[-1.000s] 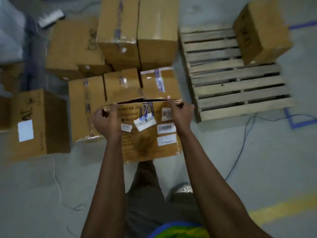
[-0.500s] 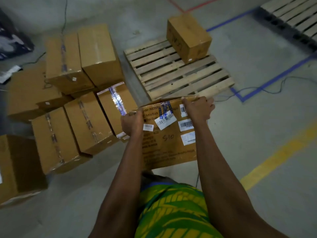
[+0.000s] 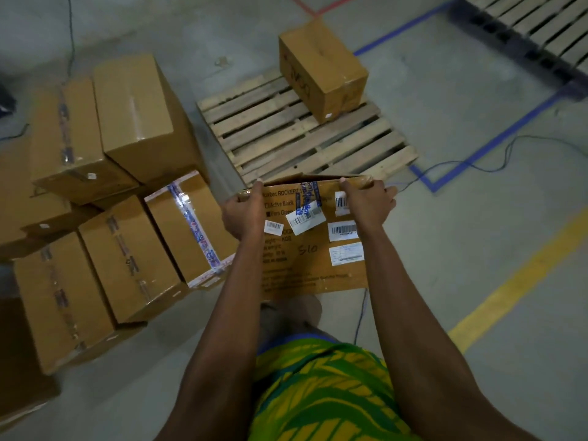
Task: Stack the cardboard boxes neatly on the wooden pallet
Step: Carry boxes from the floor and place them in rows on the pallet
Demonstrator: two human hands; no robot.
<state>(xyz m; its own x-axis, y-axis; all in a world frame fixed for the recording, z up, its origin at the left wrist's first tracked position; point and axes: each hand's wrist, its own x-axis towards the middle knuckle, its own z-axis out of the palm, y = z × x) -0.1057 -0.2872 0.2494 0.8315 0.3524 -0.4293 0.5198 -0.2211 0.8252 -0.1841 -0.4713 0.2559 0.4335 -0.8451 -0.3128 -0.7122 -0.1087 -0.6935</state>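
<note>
A labelled cardboard box with barcode stickers hangs in front of me, off the floor. My left hand grips its top left edge and my right hand grips its top right edge. Just beyond it lies the wooden pallet on the concrete floor. One plain cardboard box stands on the pallet's far right corner. The held box hides the pallet's near edge in part.
Several taped cardboard boxes are piled on the floor to the left of the pallet. A second pallet lies at the top right. Blue tape, a yellow line and a thin cable cross the floor at right.
I lifted the labelled box off the pile and turned right with it. The pallet now lies straight ahead and nearer; the box pile has shifted to my left.
</note>
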